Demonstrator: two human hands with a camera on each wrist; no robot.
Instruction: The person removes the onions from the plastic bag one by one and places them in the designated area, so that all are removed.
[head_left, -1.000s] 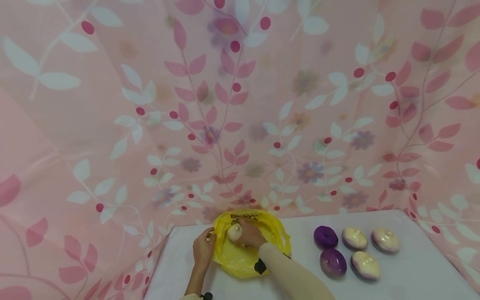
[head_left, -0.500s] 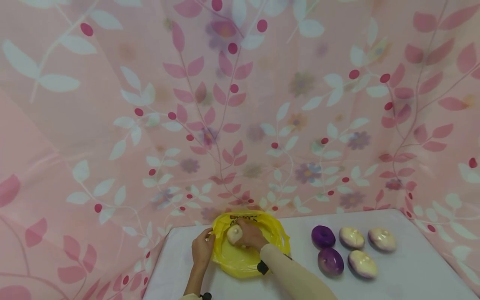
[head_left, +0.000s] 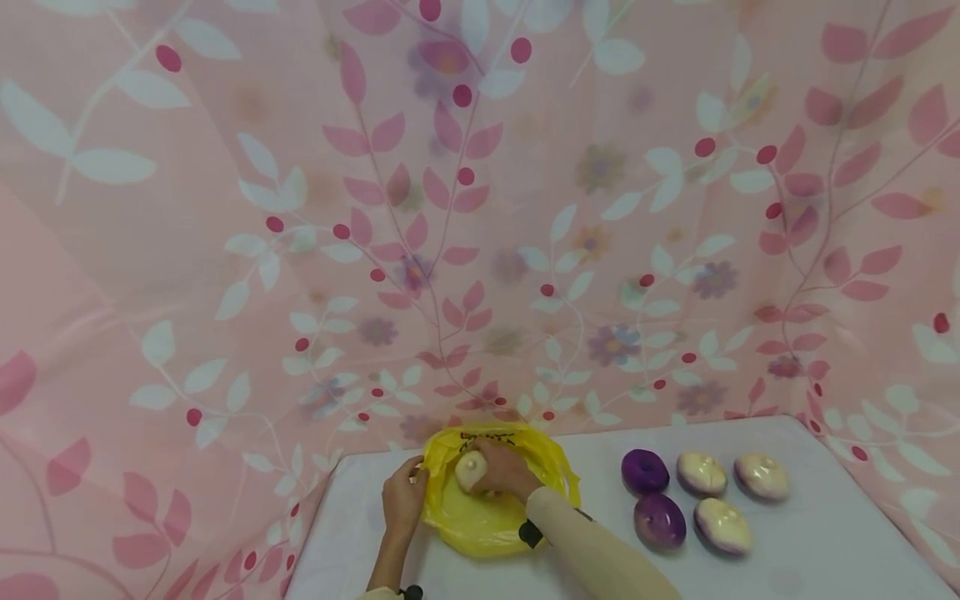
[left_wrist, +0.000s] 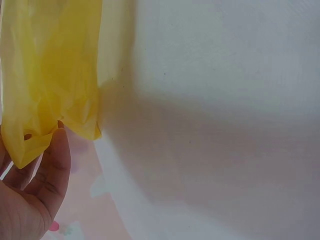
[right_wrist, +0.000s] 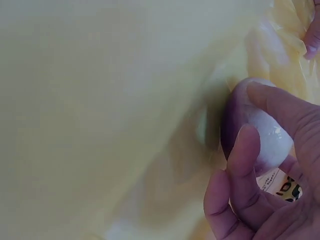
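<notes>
A yellow plastic bag (head_left: 476, 543) stands with its mouth spread on the table. My left hand (head_left: 402, 500) pinches its left rim; in the left wrist view, the thumb and fingers of that hand (left_wrist: 37, 195) grip a fold of the bag (left_wrist: 55, 70). Inside the mouth, my right hand (head_left: 510, 471) holds a white-and-purple turnip (head_left: 470, 472). The right wrist view has thumb and fingers of the right hand (right_wrist: 290, 205) curled about the glossy turnip (right_wrist: 272, 132), near the bag's inner wall. The far side of the turnip is hidden.
To the bag's right lie two turnips purple side up, one (head_left: 645, 472) behind the other (head_left: 660, 522). Beside them are three cream-topped ones, including a front one (head_left: 722, 527). A white cloth covers the table (head_left: 795, 558); a pink floral curtain (head_left: 525, 333) hangs behind.
The view has shifted slightly, so the loose turnips appear a little further left. My right forearm has edged right while its hand keeps the turnip in the bag; the left hand's grip is unchanged.
</notes>
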